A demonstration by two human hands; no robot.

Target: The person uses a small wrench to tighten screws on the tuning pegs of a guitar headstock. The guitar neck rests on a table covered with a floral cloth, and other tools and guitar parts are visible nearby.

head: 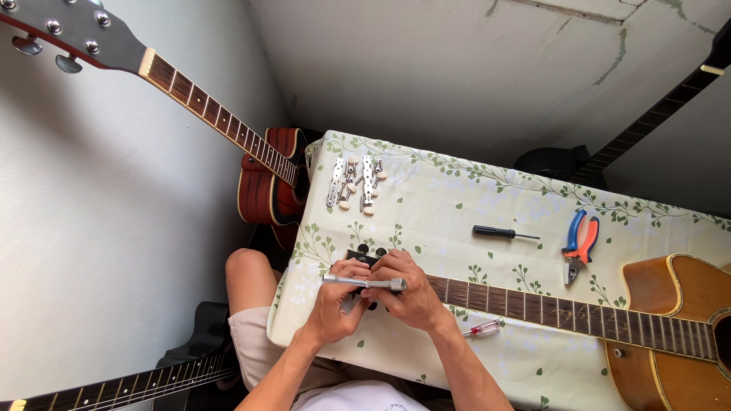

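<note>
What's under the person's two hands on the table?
The headstock of the guitar lying on the table; only its dark top corner shows. Both hands hold a metal socket tool over it; the tuners are hidden.

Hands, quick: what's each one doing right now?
Left hand: closed on the silver metal socket wrench.
Right hand: closed on the wrench's socket end, over the guitar's headstock.

Bright, even daylight, soft shadows, sharp focus, wide-angle bending at the edges.
</note>
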